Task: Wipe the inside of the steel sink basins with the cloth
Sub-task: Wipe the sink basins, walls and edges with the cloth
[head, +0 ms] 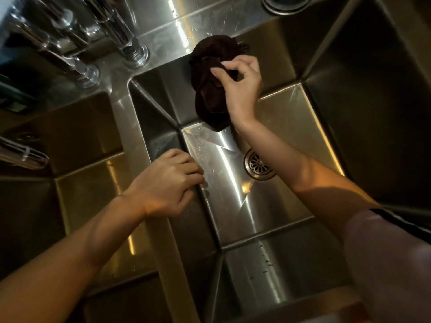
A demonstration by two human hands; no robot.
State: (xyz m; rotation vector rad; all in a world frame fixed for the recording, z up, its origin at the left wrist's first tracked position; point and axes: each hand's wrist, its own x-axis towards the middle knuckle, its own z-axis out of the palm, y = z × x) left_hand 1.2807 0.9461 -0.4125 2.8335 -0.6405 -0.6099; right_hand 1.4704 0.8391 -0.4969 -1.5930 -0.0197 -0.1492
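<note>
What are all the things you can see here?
basins: three, steel; middle one below the hands, one on each side.
drain: one, steel, round, in the floor of the middle basin.
cloth: one, dark brown, hanging down the middle basin's back wall from its rim.
taps: several shiny pipes, count unclear, top left behind the basins.
divider: one, steel strip between left and middle basins.
round fitting: one, steel, top edge, cut off.
sleeve: one, pale, bottom right.
left hand: one, curled over the divider's edge.
right hand: one, fingers pinching the cloth.
</note>
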